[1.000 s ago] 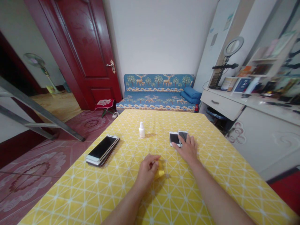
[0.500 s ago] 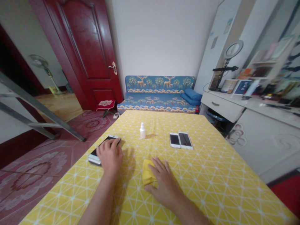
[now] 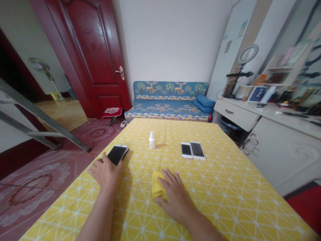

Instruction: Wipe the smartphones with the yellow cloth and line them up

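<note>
My left hand (image 3: 105, 171) rests on the near end of a stack of dark-screened phones (image 3: 117, 153) at the table's left edge, fingers curled round it. My right hand (image 3: 173, 192) lies flat with fingers spread on a small folded yellow cloth (image 3: 156, 188) in the middle of the yellow tablecloth (image 3: 225, 187). A small white bottle (image 3: 151, 140) stands upright farther back. Two white phones (image 3: 192, 150) lie side by side, screens up, to the right of the bottle.
Past the table stands a blue patterned sofa (image 3: 170, 100) against the wall. A red door (image 3: 95, 57) is open at the left, with metal ladder rails (image 3: 37, 117) beside it. A white desk (image 3: 276, 117) with a ring light (image 3: 247, 55) runs along the right.
My left hand let go of the cloth and moved left to the phone stack, then slid to its near end. My right hand left the white phones and came down on the cloth.
</note>
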`<state>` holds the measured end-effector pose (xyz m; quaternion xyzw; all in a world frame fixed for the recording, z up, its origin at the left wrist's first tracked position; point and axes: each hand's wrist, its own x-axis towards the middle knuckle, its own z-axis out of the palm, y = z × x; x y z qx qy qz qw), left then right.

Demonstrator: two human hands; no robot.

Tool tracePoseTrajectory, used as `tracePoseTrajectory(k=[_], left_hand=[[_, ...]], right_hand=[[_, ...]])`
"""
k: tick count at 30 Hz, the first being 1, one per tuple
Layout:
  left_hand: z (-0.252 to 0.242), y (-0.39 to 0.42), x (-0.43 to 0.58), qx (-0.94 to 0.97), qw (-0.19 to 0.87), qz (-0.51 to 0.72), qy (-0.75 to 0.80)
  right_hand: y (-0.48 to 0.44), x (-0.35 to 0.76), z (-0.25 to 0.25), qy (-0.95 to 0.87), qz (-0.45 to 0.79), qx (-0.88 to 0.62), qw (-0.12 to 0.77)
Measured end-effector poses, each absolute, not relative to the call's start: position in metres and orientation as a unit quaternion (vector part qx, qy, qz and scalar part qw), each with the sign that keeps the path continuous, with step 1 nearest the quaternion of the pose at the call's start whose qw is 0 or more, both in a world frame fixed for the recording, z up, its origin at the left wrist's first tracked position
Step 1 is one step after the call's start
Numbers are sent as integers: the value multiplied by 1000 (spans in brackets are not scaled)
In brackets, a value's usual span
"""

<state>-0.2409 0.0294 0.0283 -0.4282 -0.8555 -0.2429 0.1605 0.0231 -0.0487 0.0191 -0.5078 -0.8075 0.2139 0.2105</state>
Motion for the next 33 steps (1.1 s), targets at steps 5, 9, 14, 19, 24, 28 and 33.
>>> tracePoseTrajectory(k=[5,9,14,19,24,28,33], left_hand=[[40,26,-231,-453,161,-363,-798],[52,26,-211,-443,26,-539,-716],[49,16,-171,-399,-485,-617,-474],[33,3,-137,-321,-688,-551,-347],[29,-1,-129,-324,-705,-491,-397],[31,-4,-128,-344,-750,-440,-354],[28,-5,-125,-357,-769,-430,-311]], right_hand=[[-50,24,20,-810,206,-505,217],[-49,23,20,-809,203,-502,228],[-45,21,16,-803,169,-504,270],[-37,25,9,-759,127,-534,349],[-24,42,5,-619,178,-602,472],[-19,51,4,-503,251,-605,563],[-17,51,0,-492,208,-569,625]])
